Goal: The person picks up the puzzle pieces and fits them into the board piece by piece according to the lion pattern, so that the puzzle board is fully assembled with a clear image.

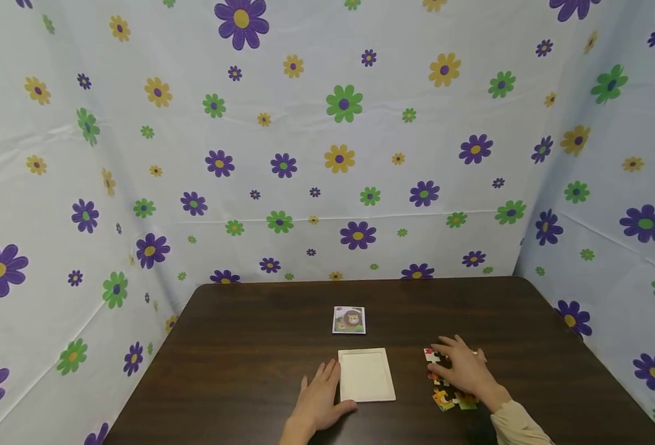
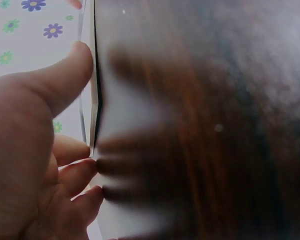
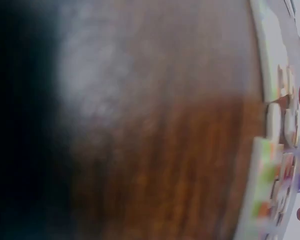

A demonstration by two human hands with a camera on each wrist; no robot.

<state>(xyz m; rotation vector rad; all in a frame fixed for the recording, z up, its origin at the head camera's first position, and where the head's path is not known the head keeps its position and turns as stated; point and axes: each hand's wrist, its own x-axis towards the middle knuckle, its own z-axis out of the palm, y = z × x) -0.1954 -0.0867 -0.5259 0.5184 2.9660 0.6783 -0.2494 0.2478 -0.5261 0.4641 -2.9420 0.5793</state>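
Note:
My left hand (image 1: 318,400) lies on the table with fingers fairly straight along the left edge of a pale wooden puzzle tray (image 1: 366,376). Its thumb reaches to the tray's near left corner. In the left wrist view, the thumb and fingertips of that hand (image 2: 35,120) meet the tray's thin edge (image 2: 93,95). Over a cluster of jigsaw pieces (image 1: 444,398) to the tray's right, my right hand (image 1: 465,368) is spread, hiding some of them. Several pieces (image 3: 272,50) show edge-on in the right wrist view; whether the fingertips touch any is unclear.
A small square picture card with a lion (image 1: 349,320) lies beyond the tray. The dark wooden table (image 1: 249,346) has rounded far corners. Flower-patterned white cloth (image 1: 305,130) hangs behind it and at both sides.

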